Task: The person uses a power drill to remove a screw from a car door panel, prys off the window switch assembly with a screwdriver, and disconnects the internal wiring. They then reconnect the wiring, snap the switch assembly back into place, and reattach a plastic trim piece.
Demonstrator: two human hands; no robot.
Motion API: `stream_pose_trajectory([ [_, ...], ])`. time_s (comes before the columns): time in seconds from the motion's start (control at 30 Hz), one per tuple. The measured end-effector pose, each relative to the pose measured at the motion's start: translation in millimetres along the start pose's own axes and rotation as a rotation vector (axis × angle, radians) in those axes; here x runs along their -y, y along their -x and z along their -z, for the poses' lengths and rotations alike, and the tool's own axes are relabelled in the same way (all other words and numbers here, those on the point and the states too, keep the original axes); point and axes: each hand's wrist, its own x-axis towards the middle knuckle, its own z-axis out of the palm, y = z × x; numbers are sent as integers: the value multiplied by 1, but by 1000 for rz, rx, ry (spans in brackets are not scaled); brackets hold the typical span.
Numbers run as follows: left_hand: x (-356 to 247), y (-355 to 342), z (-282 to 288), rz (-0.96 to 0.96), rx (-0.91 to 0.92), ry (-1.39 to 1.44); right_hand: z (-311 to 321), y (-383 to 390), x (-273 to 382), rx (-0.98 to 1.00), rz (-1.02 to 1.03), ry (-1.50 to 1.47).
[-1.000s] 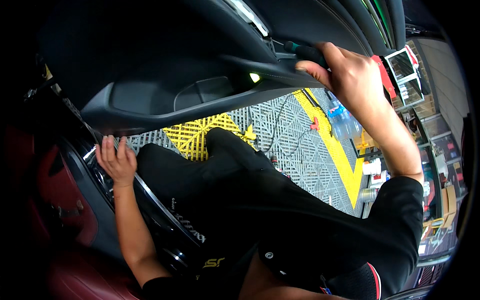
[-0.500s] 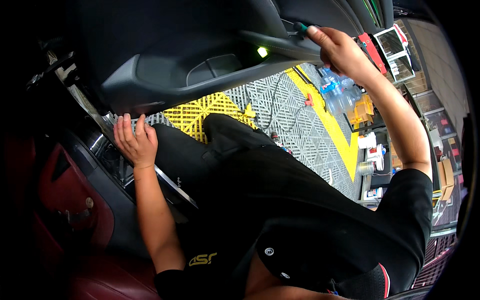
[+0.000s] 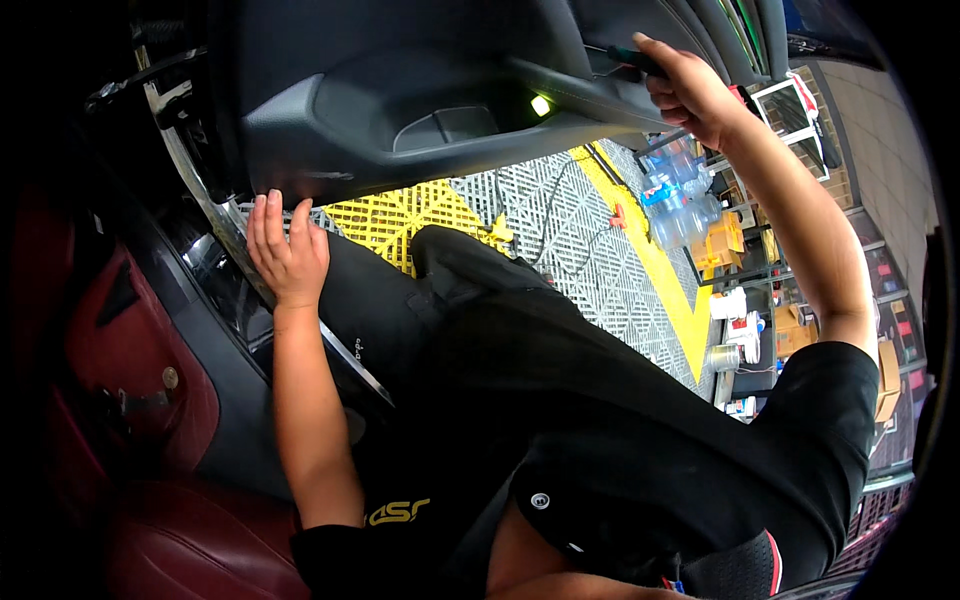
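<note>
Seemingly, in the head view, a dark-handled tool, clasped by the right hand, is being worked at a door panel beyond the fingers; the left hand, fingers slightly spread, is set by the panel's edge. Next, steadiness is called for.

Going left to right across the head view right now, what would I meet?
Dark red panel → left hand, open with fingers outstretched → small glowing yellow-green light → right hand gripping a dark-handled tool → cardboard box at the far right.
</note>
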Motion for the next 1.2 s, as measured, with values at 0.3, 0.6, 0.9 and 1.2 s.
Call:
stream_pose_trajectory([
  [0.3, 1, 4, -1, 9, 15, -7, -3, -7, 8, 199, -218, -151],
  [0.6, -2, 1, -1, 41, 1, -16, 7, -7, 2, 138, -149, -169],
  [0.9, -3, 1, -2, 49, -5, -3, 2, -8, 5, -19, 158, 465],
  [1.2, -9, 5, -4, 44, 21, 39, -11, 3, 1, -14, 21, 228],
])
